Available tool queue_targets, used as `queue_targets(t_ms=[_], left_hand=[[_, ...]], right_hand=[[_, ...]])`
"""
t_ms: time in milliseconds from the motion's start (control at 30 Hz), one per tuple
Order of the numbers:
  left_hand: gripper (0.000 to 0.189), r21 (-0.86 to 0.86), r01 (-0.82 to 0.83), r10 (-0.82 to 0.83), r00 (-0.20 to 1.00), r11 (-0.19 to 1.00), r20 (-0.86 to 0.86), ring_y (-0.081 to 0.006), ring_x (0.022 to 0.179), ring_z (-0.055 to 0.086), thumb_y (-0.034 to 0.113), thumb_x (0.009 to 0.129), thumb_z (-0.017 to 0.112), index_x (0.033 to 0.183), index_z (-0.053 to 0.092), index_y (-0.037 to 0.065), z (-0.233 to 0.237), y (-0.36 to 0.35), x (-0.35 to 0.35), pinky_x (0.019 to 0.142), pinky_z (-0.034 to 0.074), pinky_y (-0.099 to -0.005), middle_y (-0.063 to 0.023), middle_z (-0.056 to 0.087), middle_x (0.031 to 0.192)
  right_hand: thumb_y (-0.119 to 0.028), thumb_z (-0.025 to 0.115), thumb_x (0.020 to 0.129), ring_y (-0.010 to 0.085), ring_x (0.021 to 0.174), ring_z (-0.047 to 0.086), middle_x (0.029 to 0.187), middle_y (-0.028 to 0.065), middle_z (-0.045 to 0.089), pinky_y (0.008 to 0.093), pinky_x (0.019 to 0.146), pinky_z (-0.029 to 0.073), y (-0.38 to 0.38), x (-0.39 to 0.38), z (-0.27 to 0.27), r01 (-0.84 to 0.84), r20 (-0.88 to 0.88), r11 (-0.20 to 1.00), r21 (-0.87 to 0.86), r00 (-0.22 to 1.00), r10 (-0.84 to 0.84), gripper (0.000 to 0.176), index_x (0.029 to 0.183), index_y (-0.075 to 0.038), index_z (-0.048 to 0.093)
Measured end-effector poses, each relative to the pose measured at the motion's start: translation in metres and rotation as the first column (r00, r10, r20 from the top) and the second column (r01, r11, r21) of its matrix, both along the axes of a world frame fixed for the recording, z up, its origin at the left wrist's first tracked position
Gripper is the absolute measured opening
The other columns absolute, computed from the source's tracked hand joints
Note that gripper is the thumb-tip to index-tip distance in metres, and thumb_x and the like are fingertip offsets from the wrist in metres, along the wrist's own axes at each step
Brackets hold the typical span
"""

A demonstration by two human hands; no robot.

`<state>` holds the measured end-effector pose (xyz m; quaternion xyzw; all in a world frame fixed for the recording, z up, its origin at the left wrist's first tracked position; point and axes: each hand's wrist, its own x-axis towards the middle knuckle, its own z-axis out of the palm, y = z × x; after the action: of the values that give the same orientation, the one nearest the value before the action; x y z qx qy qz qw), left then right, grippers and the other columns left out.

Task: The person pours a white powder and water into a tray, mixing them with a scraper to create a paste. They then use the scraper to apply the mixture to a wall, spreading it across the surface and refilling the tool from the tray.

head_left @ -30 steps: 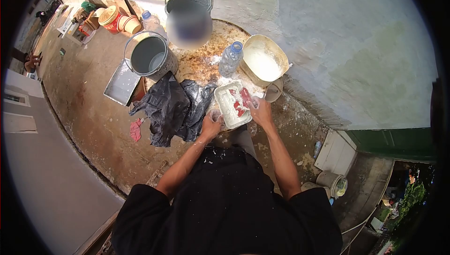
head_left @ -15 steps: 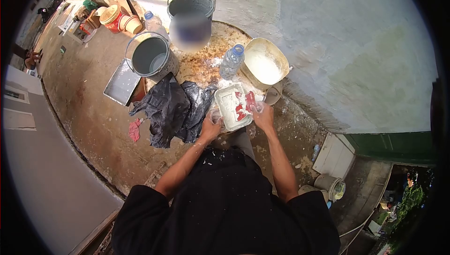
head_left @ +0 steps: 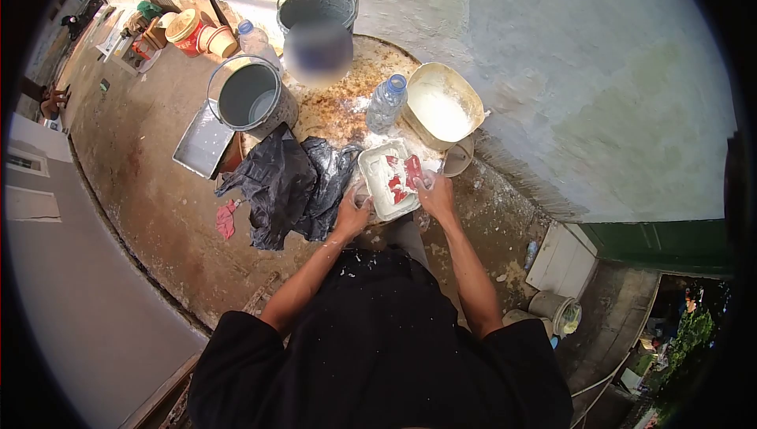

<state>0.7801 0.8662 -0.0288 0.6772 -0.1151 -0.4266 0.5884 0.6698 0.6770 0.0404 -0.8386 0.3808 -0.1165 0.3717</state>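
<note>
My left hand [head_left: 354, 210] grips the left side of a small rectangular white tray [head_left: 376, 184], fingers curled at its rim. In the tray lies thick white paste, some of it smeared over red flat pieces. Closed at the tray's right side, my right hand [head_left: 436, 196] pinches a red plastic scraper [head_left: 413, 169], whose edge is in the tray among the paste. How many red pieces there are is hard to make out. Just beyond stand a clear plastic bottle [head_left: 386, 103] with a blue neck and a cream tub [head_left: 445, 131] holding white powder or paste.
The round, rusty tabletop [head_left: 339, 110] carries two dark buckets, the nearer one [head_left: 251, 98] holding liquid. A black plastic bag [head_left: 276, 180] lies left of the tray. A grey rectangular tray [head_left: 201, 145] sits beyond it. A plastered wall [head_left: 568, 98] rises at right.
The red scraper and my right hand have shifted slightly left over the tray. My left hand keeps its hold on the tray. The whole view has moved a little.
</note>
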Motion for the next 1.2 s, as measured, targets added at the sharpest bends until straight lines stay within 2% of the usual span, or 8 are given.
queue_targets(t_ms=[300, 433, 600, 733, 867, 933, 1100, 1200], left_hand=[[0.046, 0.007, -0.081, 0.081, 0.996, 0.997, 0.044, -0.015, 0.076, 0.062, 0.009, 0.089, 0.062, 0.134, 0.051, 0.006, -0.008, -0.001, -0.003, 0.074, 0.053, -0.0321, -0.0101, 0.066, 0.089], [0.048, -0.001, -0.059, 0.058, 0.969, 0.998, 0.242, -0.0142, 0.076, 0.061, 0.008, 0.089, 0.063, 0.135, 0.05, 0.006, -0.034, -0.001, -0.001, 0.072, 0.053, -0.0316, -0.0097, 0.066, 0.088], [0.05, -0.022, -0.102, 0.101, 0.994, 0.995, -0.038, -0.0129, 0.078, 0.062, 0.005, 0.09, 0.062, 0.138, 0.047, 0.007, 0.008, -0.001, -0.004, 0.064, 0.056, -0.0301, -0.0074, 0.064, 0.086], [0.05, -0.022, -0.081, 0.081, 0.997, 0.996, -0.006, -0.0128, 0.077, 0.063, 0.004, 0.09, 0.062, 0.137, 0.048, 0.008, -0.007, -0.001, -0.002, 0.061, 0.057, -0.0293, -0.0083, 0.064, 0.091], [0.047, 0.037, -0.06, 0.05, 0.97, 0.997, 0.237, -0.029, 0.11, 0.061, 0.011, 0.087, 0.066, 0.132, 0.053, 0.005, -0.033, 0.0, -0.001, 0.095, 0.048, -0.035, -0.0209, 0.061, 0.122], [0.048, 0.015, -0.079, 0.079, 0.996, 0.997, -0.038, -0.0306, 0.119, 0.056, 0.013, 0.086, 0.066, 0.132, 0.054, 0.005, -0.011, -0.001, -0.001, 0.102, 0.041, -0.035, -0.0216, 0.059, 0.127], [0.05, 0.007, 0.014, -0.015, 0.962, 1.0, 0.274, -0.0178, 0.08, 0.065, 0.006, 0.095, 0.056, 0.142, 0.04, 0.01, -0.062, 0.001, 0.0, 0.066, 0.058, -0.0319, -0.0115, 0.063, 0.098], [0.051, 0.006, 0.021, -0.022, 0.963, 1.0, 0.268, -0.018, 0.081, 0.065, 0.007, 0.095, 0.056, 0.143, 0.039, 0.011, -0.064, 0.0, -0.001, 0.066, 0.058, -0.0319, -0.0118, 0.063, 0.099]], right_hand=[[-0.016, 0.063, 0.086, 0.0373, 0.064, 0.06, 0.071, 0.0228, 0.061, 0.0419, 0.061, 0.045, -0.003, 0.0, 0.001, -0.052, -0.03, 0.998, -0.037, 0.998, 0.051, 0.02, 0.089, 0.004, 0.064], [-0.018, 0.064, 0.086, 0.0353, 0.061, 0.058, 0.07, 0.0229, 0.059, 0.0424, 0.06, 0.044, 0.007, -0.001, 0.009, -0.008, 0.059, 0.996, -0.092, 0.998, 0.013, 0.022, 0.088, 0.004, 0.063], [-0.019, 0.065, 0.085, 0.0342, 0.06, 0.058, 0.069, 0.0231, 0.059, 0.043, 0.06, 0.043, 0.006, -0.003, 0.001, -0.035, 0.001, 0.994, -0.105, 0.999, 0.035, 0.023, 0.087, 0.004, 0.063], [-0.019, 0.065, 0.086, 0.0325, 0.058, 0.056, 0.067, 0.0214, 0.058, 0.0418, 0.059, 0.043, 0.0, -0.003, 0.008, 0.038, -0.025, 0.995, -0.097, 0.999, -0.041, 0.023, 0.086, 0.004, 0.063], [-0.018, 0.065, 0.086, 0.0309, 0.058, 0.055, 0.067, 0.0195, 0.059, 0.0406, 0.059, 0.043, 0.01, 0.002, 0.001, -0.039, -0.05, 0.998, -0.043, 0.998, 0.037, 0.021, 0.085, 0.003, 0.063], [-0.017, 0.065, 0.086, 0.0315, 0.059, 0.056, 0.067, 0.0196, 0.059, 0.0405, 0.059, 0.043, 0.012, 0.006, -0.003, -0.046, -0.016, 0.998, -0.046, 0.999, 0.045, 0.021, 0.085, 0.003, 0.062], [-0.018, 0.066, 0.085, 0.0338, 0.061, 0.058, 0.067, 0.0199, 0.06, 0.0421, 0.061, 0.045, 0.007, 0.013, 0.017, -0.045, -0.009, 0.998, -0.034, 0.999, 0.045, 0.021, 0.088, 0.003, 0.063], [-0.019, 0.066, 0.085, 0.0344, 0.063, 0.059, 0.07, 0.0215, 0.06, 0.0418, 0.062, 0.045, 0.005, 0.012, 0.007, -0.125, -0.017, 0.989, -0.081, 0.992, 0.124, 0.023, 0.09, 0.003, 0.064]])
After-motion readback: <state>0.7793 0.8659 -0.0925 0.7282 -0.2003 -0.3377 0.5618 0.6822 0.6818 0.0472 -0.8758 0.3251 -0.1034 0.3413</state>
